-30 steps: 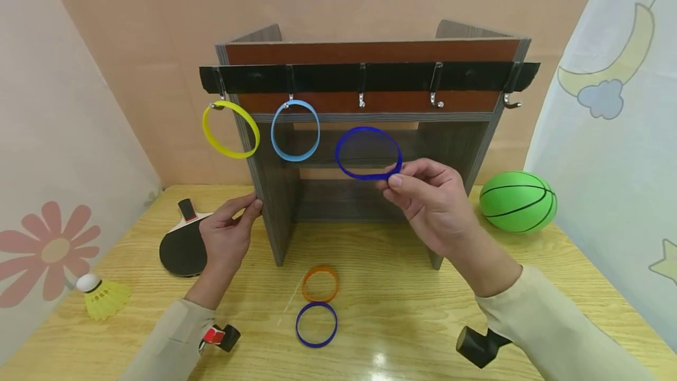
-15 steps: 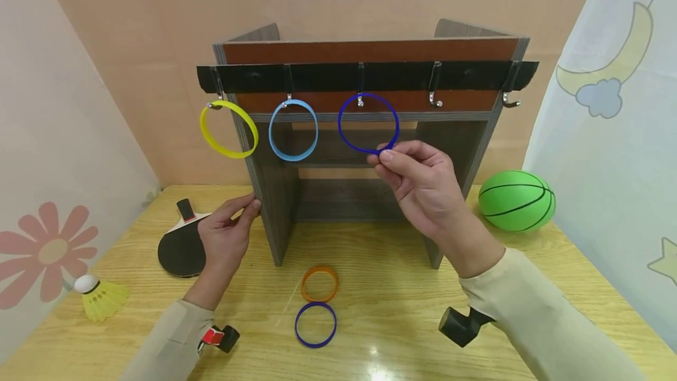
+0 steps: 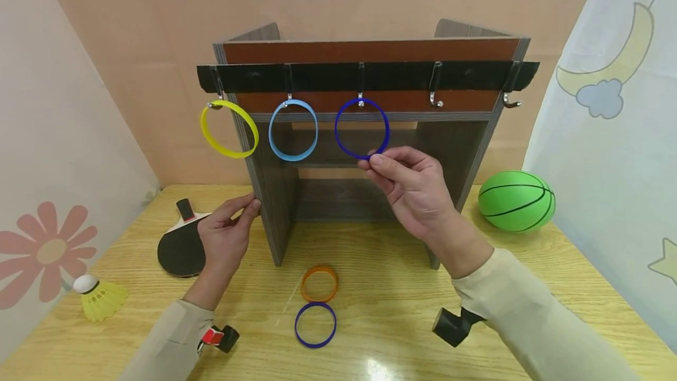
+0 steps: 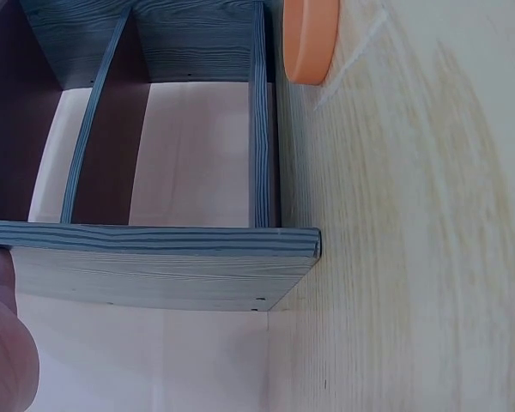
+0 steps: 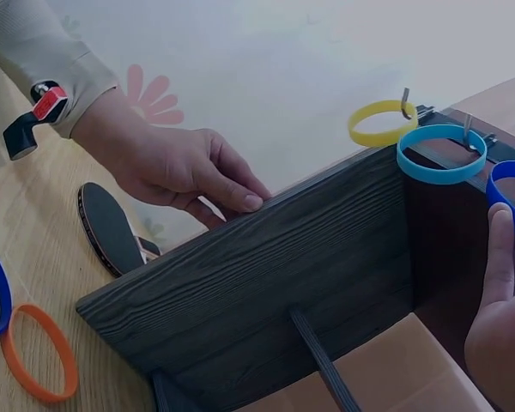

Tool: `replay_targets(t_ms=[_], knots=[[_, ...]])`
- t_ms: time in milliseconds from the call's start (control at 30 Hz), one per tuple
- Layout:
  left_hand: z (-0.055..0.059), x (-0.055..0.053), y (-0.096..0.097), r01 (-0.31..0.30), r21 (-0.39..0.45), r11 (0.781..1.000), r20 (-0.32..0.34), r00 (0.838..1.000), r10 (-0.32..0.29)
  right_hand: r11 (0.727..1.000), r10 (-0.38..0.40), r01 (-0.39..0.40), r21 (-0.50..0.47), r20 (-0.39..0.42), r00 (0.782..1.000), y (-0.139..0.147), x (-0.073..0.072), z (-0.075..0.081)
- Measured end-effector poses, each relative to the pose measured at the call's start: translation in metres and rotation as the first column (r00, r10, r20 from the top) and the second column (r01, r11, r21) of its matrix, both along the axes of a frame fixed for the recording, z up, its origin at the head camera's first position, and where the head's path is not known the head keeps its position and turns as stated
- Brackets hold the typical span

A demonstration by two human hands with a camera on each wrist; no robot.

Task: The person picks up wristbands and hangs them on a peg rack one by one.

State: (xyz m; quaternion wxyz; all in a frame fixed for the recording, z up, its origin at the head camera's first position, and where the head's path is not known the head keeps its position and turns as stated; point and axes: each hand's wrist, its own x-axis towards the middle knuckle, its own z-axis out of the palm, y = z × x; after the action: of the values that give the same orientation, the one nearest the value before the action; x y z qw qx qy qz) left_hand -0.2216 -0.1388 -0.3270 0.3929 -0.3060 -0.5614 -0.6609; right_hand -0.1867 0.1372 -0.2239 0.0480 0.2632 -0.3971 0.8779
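A dark blue silicone wristband (image 3: pixel 387 133) is pinched at its lower right between the thumb and fingers of my right hand (image 3: pixel 418 190). Its top edge overlaps the tip of the middle hook (image 3: pixel 361 101) in the head view. My left hand (image 3: pixel 224 231) grips the front edge of the grey wooden shelf's left side panel (image 3: pixel 271 210), with the thumb against the edge, as the right wrist view shows. On the two leftmost hooks hang a yellow wristband (image 3: pixel 228 154) and a light blue wristband (image 3: pixel 294 158).
An orange wristband (image 3: pixel 321 268) and another dark blue wristband (image 3: pixel 315 345) lie on the table before the shelf. Two bare hooks, one of them a hook (image 3: pixel 436 100) right of the middle, stick out. A paddle (image 3: pixel 182 249) and shuttlecock (image 3: pixel 103 298) lie left; a green ball (image 3: pixel 517 200) sits right.
My right hand has raised the dark blue wristband from below the hook strip to the middle hook, then shifted it slightly left and down. My left hand has stayed on the side panel.
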Motion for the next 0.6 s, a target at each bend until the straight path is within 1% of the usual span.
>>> replay_targets(t_ms=[100,300,400,533,600], knots=[[0.002,0.001,0.001,0.004,0.006,1.000,-0.003,1.000,-0.004,1.000,-0.006,0.006,0.018,0.018,1.000,-0.001,0.000,0.000],[-0.009,-0.010,-0.003,-0.002,0.017,1.000,-0.007,1.000,0.002,0.998,-0.030,0.028,0.055,0.048,0.998,0.000,0.000,-0.003],[-0.012,-0.013,-0.004,-0.005,0.020,1.000,-0.011,1.000,0.005,0.995,-0.047,0.041,0.088,0.060,0.997,0.000,0.000,-0.005],[-0.013,-0.013,-0.005,0.005,0.021,1.000,-0.010,1.000,-0.005,0.988,-0.054,0.042,0.151,0.075,0.996,0.000,0.005,-0.012],[-0.013,-0.012,-0.005,0.005,0.021,1.000,-0.009,1.000,-0.005,0.983,-0.043,0.026,0.184,0.089,0.995,0.000,0.009,-0.017]])
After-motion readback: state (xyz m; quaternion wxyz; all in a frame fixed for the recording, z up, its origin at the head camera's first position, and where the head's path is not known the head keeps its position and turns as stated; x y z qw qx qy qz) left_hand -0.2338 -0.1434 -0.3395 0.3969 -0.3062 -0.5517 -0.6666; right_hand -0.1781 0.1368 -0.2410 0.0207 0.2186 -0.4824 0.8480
